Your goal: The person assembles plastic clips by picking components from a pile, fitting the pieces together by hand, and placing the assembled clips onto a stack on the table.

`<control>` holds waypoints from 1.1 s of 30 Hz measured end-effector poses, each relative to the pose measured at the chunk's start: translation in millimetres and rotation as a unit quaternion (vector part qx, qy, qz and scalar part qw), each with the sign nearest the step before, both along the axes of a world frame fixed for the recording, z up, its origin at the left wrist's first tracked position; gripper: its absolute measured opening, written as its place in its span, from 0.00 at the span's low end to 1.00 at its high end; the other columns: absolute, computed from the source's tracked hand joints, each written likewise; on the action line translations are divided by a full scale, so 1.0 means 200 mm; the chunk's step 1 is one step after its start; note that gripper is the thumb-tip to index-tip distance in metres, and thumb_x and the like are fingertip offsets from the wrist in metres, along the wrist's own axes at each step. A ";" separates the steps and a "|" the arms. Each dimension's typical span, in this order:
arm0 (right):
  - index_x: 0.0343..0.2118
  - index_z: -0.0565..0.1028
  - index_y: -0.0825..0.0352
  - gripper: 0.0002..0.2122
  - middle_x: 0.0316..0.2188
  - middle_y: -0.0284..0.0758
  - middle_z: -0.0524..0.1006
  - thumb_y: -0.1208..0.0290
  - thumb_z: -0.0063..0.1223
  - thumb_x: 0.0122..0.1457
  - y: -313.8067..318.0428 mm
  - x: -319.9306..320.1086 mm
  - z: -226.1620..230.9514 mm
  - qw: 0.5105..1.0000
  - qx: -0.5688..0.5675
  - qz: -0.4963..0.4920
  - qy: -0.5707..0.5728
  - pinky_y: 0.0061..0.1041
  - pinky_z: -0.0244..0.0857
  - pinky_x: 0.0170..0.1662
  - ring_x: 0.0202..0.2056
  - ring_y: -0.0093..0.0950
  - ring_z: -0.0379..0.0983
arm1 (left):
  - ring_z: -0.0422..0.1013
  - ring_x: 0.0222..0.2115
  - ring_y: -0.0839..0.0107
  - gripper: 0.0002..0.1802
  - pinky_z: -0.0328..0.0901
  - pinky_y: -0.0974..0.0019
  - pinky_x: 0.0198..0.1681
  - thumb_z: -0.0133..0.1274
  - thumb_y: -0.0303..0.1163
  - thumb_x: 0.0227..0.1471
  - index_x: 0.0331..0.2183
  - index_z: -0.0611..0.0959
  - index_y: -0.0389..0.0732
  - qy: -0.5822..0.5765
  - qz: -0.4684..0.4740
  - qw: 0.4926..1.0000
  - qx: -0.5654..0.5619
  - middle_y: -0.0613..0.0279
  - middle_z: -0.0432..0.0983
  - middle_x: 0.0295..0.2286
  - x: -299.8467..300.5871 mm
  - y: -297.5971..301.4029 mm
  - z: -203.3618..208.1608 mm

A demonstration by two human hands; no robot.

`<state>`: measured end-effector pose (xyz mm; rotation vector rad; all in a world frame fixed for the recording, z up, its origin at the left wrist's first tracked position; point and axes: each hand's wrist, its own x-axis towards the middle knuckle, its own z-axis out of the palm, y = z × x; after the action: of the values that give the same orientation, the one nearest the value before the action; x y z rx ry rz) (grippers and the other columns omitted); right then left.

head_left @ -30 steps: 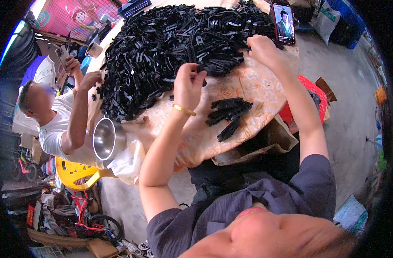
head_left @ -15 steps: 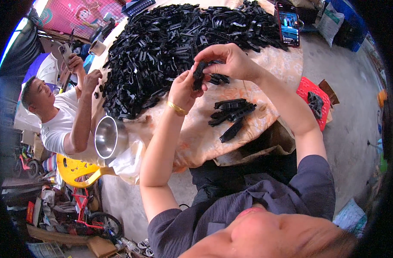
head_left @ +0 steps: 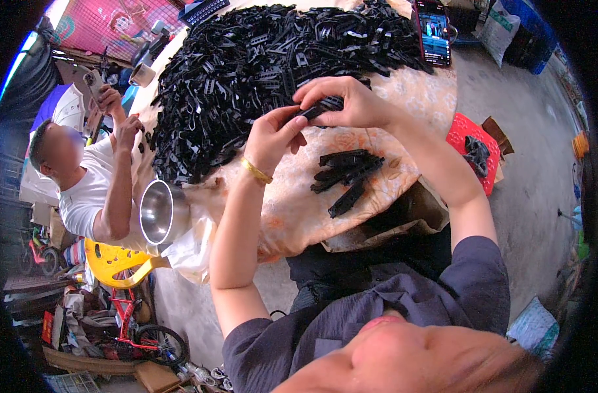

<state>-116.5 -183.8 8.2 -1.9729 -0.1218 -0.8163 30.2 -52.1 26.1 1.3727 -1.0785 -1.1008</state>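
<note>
Slim black plastic part (head_left: 325, 107): it is up between the person's 2 hands, above the near edge of a broad, dense heap of similar black plastic pieces (head_left: 233, 78). Whether it is 1 part or several held together, I cannot tell, since fingers cover much of it. The left hand (head_left: 275, 134), below a gold-coloured bracelet (head_left: 256, 171) on its wrist, is narrowed, thumb and fingers pinching the part's left end. The right hand (head_left: 353, 103) curls from above and holds the other end; the fingertips of the 2 hands are close together.

Under them spreads a pale orange, flower-patterned tablecloth (head_left: 292, 209). Nearer the person, apart from the heap, lies a small group of long black pieces (head_left: 355, 173), some overlapping. A dark-framed phone with its screen lit (head_left: 434, 36) stands at the heap's right edge. At the table's left edge are a round, shiny metal bowl (head_left: 160, 213) and, just beside it, a crumpled white plastic bag (head_left: 191, 249). Beyond the bowl, another person in a white T-shirt (head_left: 89, 196) holds up a second phone (head_left: 93, 82).
</note>
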 end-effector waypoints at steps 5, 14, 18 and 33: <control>0.39 0.73 0.70 0.18 0.30 0.34 0.76 0.66 0.59 0.46 0.01 -0.04 0.06 0.992 0.030 -0.017 0.124 0.19 0.64 0.38 0.32 0.20 0.70 | 0.67 0.15 0.82 0.15 0.60 0.79 0.16 0.53 0.26 0.47 0.39 0.74 0.30 -0.165 0.058 0.984 -0.041 0.64 0.73 0.19 -0.07 0.01 0.00; 0.37 0.74 0.69 0.12 0.29 0.33 0.77 0.68 0.55 0.51 -0.04 -0.09 0.10 0.991 0.037 -0.001 0.127 0.17 0.65 0.37 0.31 0.18 0.71 | 0.70 0.19 0.79 0.13 0.64 0.75 0.22 0.56 0.26 0.44 0.35 0.78 0.34 -0.208 0.082 0.966 -0.127 0.62 0.75 0.20 -0.09 -0.02 -0.10; 0.34 0.75 0.67 0.12 0.30 0.36 0.77 0.63 0.50 0.54 -0.33 -0.13 0.00 0.965 -0.014 -0.260 0.004 0.20 0.66 0.37 0.32 0.22 0.74 | 0.68 0.30 0.68 0.17 0.64 0.69 0.33 0.58 0.35 0.42 0.36 0.79 0.40 -0.340 -0.111 0.924 -0.137 0.57 0.75 0.31 -0.11 -0.01 -0.06; 0.29 0.76 0.64 0.08 0.31 0.40 0.76 0.70 0.51 0.44 -0.41 -0.19 -0.06 0.764 -0.164 -0.590 0.205 0.32 0.67 0.35 0.32 0.35 0.73 | 0.66 0.31 0.58 0.06 0.63 0.63 0.35 0.51 0.21 0.37 0.24 0.77 0.38 -0.567 0.076 0.799 -0.185 0.59 0.72 0.27 -0.04 -0.10 -0.15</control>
<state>-153.7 -265.1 -3.7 -2.4244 1.4718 -1.1144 22.1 -72.3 -4.8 1.7420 -1.8368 0.2114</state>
